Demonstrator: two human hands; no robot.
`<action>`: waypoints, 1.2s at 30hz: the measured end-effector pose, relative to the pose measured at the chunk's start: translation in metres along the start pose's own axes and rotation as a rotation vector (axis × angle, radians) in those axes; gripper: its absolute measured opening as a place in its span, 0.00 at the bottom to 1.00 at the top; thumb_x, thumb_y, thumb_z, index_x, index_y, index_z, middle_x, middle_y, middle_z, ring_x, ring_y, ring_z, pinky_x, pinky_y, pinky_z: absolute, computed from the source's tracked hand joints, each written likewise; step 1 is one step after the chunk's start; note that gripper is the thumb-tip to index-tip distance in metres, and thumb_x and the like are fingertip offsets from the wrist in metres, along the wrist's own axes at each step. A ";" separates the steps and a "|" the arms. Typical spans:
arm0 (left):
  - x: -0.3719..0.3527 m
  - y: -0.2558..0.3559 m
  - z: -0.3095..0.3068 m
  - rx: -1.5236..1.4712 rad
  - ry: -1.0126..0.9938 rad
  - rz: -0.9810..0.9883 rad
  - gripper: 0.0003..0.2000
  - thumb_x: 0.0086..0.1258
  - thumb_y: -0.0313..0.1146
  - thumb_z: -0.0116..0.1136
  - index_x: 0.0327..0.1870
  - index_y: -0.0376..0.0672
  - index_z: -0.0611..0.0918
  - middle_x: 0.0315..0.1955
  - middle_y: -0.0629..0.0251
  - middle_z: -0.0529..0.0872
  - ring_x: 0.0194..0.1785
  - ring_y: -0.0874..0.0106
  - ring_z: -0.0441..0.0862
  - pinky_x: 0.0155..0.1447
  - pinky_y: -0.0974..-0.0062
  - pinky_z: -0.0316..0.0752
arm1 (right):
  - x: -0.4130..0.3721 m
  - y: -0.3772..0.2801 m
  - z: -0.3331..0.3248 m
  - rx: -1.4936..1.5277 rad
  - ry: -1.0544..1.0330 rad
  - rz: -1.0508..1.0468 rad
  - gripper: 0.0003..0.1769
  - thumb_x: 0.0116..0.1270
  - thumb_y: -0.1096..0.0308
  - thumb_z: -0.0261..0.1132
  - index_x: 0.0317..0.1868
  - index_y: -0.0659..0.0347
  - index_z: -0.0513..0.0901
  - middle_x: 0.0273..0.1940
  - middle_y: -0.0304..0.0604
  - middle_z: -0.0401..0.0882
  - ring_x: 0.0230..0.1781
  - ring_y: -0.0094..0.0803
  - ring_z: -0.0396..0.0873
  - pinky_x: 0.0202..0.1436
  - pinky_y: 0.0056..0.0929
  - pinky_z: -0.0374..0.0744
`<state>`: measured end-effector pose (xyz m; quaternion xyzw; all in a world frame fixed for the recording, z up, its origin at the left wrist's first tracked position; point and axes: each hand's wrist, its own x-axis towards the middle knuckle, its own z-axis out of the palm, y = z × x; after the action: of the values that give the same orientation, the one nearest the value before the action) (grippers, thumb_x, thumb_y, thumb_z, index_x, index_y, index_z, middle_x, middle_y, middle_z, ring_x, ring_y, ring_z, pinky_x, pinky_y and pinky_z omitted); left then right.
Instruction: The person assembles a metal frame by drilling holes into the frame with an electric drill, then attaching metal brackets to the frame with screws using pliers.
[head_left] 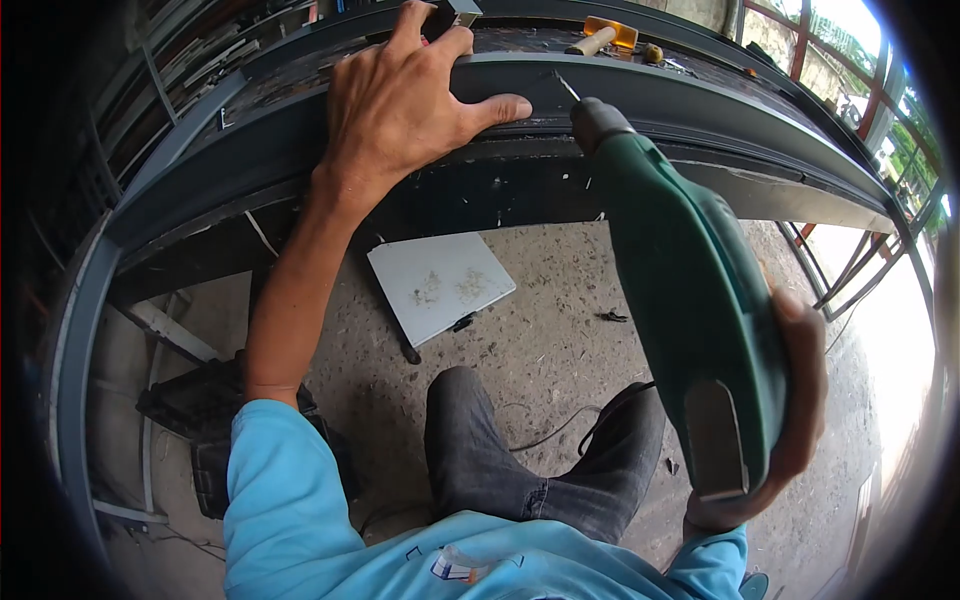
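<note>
My right hand (800, 370) is wrapped round a green power drill (690, 290), its body angled up and away from me. The thin drill bit (568, 88) points at the front face of a long dark grey metal profile (700, 95), with its tip right by the upper part of that face. My left hand (400, 105) grips the same profile from above, thumb along the front and fingers over the top edge. Near those fingertips stands a small square metal piece (462, 12); part of it is hidden behind the hand.
On the bench behind the profile lie a wooden-handled tool (595, 41) and an orange object (622, 33). Below, a white panel (445, 285) rests near the floor, with a black case (215, 435) to the left. A cable (560, 432) runs past my legs.
</note>
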<state>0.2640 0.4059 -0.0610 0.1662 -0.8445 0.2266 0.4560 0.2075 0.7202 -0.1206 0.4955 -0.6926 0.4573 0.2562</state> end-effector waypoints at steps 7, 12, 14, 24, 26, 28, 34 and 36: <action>-0.003 -0.006 0.008 0.128 0.199 0.146 0.36 0.47 0.68 0.69 0.41 0.38 0.86 0.48 0.56 0.80 0.46 0.57 0.85 0.44 0.60 0.82 | -0.048 0.013 -0.002 0.101 0.047 0.184 0.35 0.59 0.47 0.69 0.63 0.57 0.74 0.54 0.56 0.79 0.48 0.41 0.84 0.52 0.38 0.85; -0.001 0.000 -0.001 -0.058 0.084 0.026 0.34 0.48 0.64 0.71 0.37 0.35 0.86 0.46 0.55 0.79 0.45 0.58 0.84 0.45 0.61 0.82 | -0.060 0.019 0.006 0.172 0.088 0.284 0.35 0.59 0.43 0.67 0.62 0.53 0.74 0.52 0.56 0.79 0.47 0.37 0.84 0.50 0.38 0.87; -0.001 0.000 0.000 -0.060 0.104 0.043 0.34 0.48 0.64 0.72 0.37 0.35 0.86 0.45 0.56 0.79 0.44 0.59 0.84 0.44 0.61 0.82 | -0.057 0.016 0.012 0.105 0.100 0.274 0.34 0.58 0.41 0.68 0.62 0.45 0.74 0.57 0.57 0.75 0.48 0.42 0.84 0.51 0.42 0.86; -0.002 -0.004 0.003 0.001 0.098 0.064 0.34 0.50 0.66 0.69 0.39 0.37 0.86 0.47 0.52 0.80 0.41 0.57 0.86 0.42 0.62 0.82 | -0.044 0.014 0.023 0.172 0.129 0.193 0.29 0.63 0.51 0.65 0.59 0.60 0.77 0.48 0.56 0.82 0.45 0.39 0.85 0.52 0.33 0.84; -0.002 -0.004 0.004 -0.006 0.107 0.074 0.35 0.50 0.66 0.68 0.39 0.37 0.86 0.48 0.51 0.80 0.41 0.56 0.86 0.41 0.62 0.82 | -0.043 0.015 0.025 0.177 0.138 0.183 0.28 0.64 0.52 0.65 0.58 0.62 0.77 0.47 0.56 0.83 0.44 0.38 0.85 0.52 0.32 0.83; -0.002 -0.003 0.001 0.007 0.083 0.062 0.35 0.50 0.66 0.68 0.39 0.37 0.86 0.47 0.51 0.80 0.40 0.57 0.86 0.42 0.62 0.82 | -0.045 0.013 0.025 0.169 0.128 0.173 0.28 0.64 0.52 0.65 0.59 0.61 0.76 0.47 0.56 0.83 0.44 0.39 0.85 0.52 0.32 0.84; -0.002 -0.004 0.003 0.024 0.114 0.100 0.35 0.50 0.67 0.68 0.39 0.38 0.86 0.46 0.52 0.80 0.38 0.57 0.86 0.42 0.62 0.82 | -0.042 0.017 0.027 0.145 0.091 0.140 0.30 0.63 0.52 0.66 0.61 0.59 0.74 0.46 0.55 0.83 0.43 0.39 0.85 0.50 0.32 0.84; -0.002 -0.002 0.001 0.017 0.098 0.079 0.34 0.50 0.67 0.68 0.39 0.38 0.86 0.46 0.52 0.80 0.38 0.57 0.86 0.42 0.63 0.82 | -0.036 0.019 0.030 0.138 0.080 0.129 0.30 0.63 0.52 0.66 0.61 0.58 0.73 0.46 0.55 0.83 0.43 0.39 0.85 0.49 0.32 0.84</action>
<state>0.2655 0.4037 -0.0622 0.1252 -0.8250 0.2596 0.4861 0.2065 0.7115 -0.1710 0.4477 -0.6789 0.5390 0.2191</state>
